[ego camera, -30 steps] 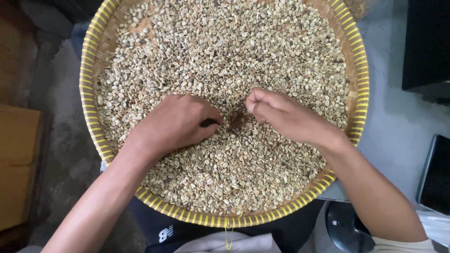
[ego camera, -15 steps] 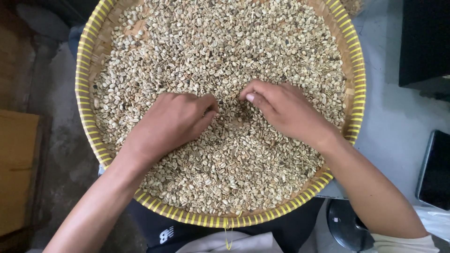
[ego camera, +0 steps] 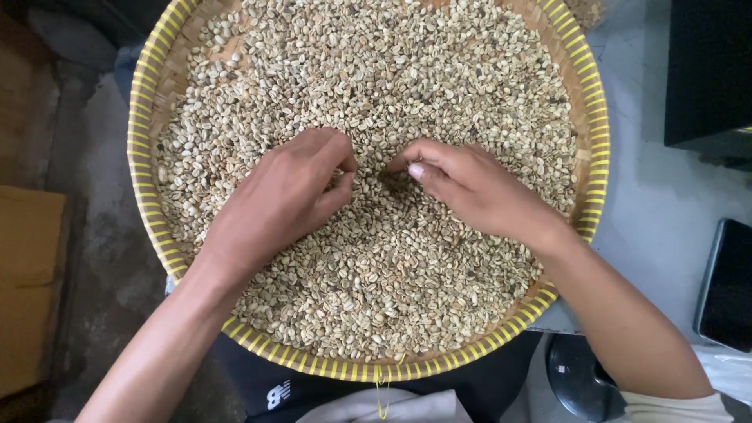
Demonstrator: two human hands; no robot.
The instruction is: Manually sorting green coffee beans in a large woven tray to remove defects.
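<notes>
Both hands are down in the middle of a big round woven tray [ego camera: 149, 204], the one with the yellow-striped rim, and it is covered nearly edge to edge with pale greenish beans [ego camera: 376, 298]. The left hand [ego camera: 286, 196] lies palm down on the heap, fingers curled in, thumb and forefinger drawn together at the tips; whether a bean is caught between them cannot be told from here. The right hand [ego camera: 470, 188] comes in from the other side, fingers bent and bunched, its tips pressed into the beans just beside the left hand's tips. The two sets of fingertips meet over one small dark hollow in the heap, almost touching. A few darker beans speckle the pile around them.

Near the top left of the tray a bare patch of weave [ego camera: 231, 51] shows through. The tray rests over the person's lap, dark clothing [ego camera: 313, 392] visible under the near rim. To the right lies a grey surface [ego camera: 658, 196], with a black box [ego camera: 709, 70] at the top corner and a dark flat object [ego camera: 724, 286] lower down. A round dark lid-like thing [ego camera: 580, 380] sits below the tray's right edge. On the left, a brown cardboard piece [ego camera: 27, 290] lies on the rough floor [ego camera: 102, 235].
</notes>
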